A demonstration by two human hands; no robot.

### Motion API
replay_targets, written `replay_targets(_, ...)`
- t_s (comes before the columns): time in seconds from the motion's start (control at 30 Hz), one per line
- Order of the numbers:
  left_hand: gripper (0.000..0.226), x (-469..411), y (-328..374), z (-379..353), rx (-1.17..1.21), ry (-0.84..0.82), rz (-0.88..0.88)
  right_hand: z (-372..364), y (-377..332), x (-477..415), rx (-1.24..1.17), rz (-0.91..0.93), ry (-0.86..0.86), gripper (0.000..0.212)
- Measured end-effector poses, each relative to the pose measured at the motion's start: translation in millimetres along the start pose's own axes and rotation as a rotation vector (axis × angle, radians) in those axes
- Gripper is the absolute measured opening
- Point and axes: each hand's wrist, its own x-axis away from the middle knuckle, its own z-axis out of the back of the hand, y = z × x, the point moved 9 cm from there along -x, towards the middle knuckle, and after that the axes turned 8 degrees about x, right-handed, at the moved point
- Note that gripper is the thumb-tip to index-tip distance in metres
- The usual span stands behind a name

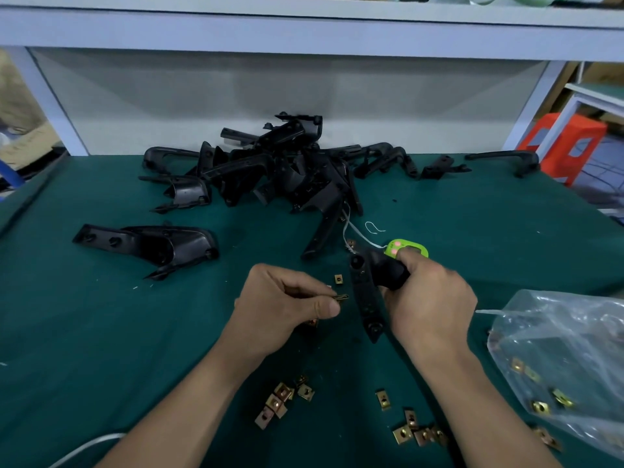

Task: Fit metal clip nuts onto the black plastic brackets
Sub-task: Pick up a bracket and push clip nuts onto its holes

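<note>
My right hand [429,302] grips a black plastic bracket [368,298] by its thick end, its flat drilled arm pointing down towards me. My left hand [287,305] pinches a brass-coloured clip nut [341,297] between thumb and forefinger, just left of the bracket's arm and a small gap away from it. Several loose clip nuts [280,400] lie on the green mat near my forearms, and another group of clip nuts [418,432] lies further right. One single nut [339,279] sits beside the held bracket.
A heap of black brackets [287,167] fills the back of the green mat [101,332]. One bracket [152,246] lies alone at left. A clear plastic bag [567,359] with more nuts sits at right. A green tag [407,248] on string lies behind my right hand.
</note>
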Motion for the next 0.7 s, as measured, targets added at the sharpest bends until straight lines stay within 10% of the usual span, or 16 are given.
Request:
replay_targets(0.23, 0.020, -0.7, -1.8, 1.6, -0.051, 0.020, 0.013, -2.7, -5.2, 3.3, -0.009, 0.032, -0.034, 0.027)
replay_targets(0.4, 0.038, 1.3, 2.8, 42.2, -0.381, 0.390, -0.065, -6.7, 5.6, 1.1, -0.084, -0.060, -0.062, 0.034)
replay_targets(0.7, 0.029, 1.0, 2.6, 29.0, -0.662, 0.293, -0.112, 1.4, 42.3, -6.9, -0.203, -0.283, -0.032, 0.026)
